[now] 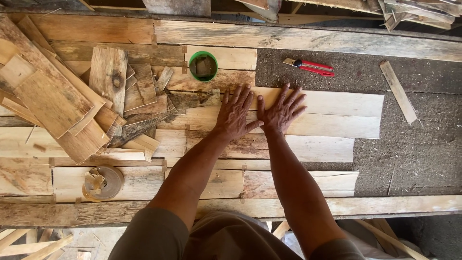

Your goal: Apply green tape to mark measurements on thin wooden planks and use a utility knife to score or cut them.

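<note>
On the workbench (337, 41), left hand (234, 114) and right hand (281, 111) lie flat, fingers spread, gripping nothing — palms pressing a pale veneer strip (332, 103) at centre; green cup (203, 66) and red pliers (310, 67) beyond.

Rough matt wood veneer strips (317, 126) (green plastic cup (203, 66)).

green cup (203, 66), red-handled pliers (310, 67), tape roll (102, 183), heap of wood scraps (72, 101), loose slat (397, 91) on the grey board
</note>
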